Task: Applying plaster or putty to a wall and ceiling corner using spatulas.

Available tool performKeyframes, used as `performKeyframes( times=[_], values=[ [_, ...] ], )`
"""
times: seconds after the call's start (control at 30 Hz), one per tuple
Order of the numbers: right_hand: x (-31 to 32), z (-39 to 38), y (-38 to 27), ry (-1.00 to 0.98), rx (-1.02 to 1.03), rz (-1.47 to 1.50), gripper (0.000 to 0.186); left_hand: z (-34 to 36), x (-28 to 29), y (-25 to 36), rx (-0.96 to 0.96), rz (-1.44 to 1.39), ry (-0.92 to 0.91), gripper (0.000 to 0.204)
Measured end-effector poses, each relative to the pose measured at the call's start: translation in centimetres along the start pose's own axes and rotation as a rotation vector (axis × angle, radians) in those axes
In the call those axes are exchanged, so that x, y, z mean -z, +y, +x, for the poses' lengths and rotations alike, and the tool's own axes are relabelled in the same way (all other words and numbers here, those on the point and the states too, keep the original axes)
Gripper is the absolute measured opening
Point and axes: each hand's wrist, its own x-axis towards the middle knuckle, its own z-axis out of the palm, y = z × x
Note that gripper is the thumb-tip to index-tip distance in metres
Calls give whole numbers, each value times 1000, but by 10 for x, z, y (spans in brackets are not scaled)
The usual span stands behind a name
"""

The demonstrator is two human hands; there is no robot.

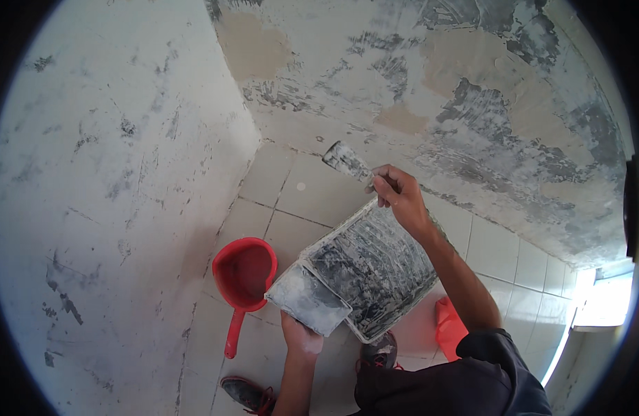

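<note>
Two patchy walls, tiled floor, one red dipper by its left edge, left hand grips one plate at one tray's left edge, right hand pinches one scraper.

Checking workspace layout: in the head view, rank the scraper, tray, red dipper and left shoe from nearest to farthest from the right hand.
From the right hand, as the head view shows it:
1. Scraper: in its fingers, blade to the left.
2. Tray: just below it.
3. Red dipper: lower left, beyond the tray.
4. Left shoe: lower left, near the bottom edge.
</note>
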Motion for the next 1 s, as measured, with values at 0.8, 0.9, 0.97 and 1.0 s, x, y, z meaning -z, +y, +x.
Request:
performKeyframes(
  times=[0.8, 0.9, 0.97, 1.0],
  values=[
    [6, -107, 87, 97, -122, -684, 21, 41, 38, -22, 114, 157, -45, 45],
    [9, -114, 86, 77, -157, -670, 22, 47, 39, -22, 162, 121, -56, 40],
    [24, -116, 91, -117, -373, -485, 24, 47, 36, -25, 145, 131, -52, 39],
    [30, -117, 93, -122, -378, -490, 24, 46, 36, -26, 126, 144, -54, 39]
  ],
)
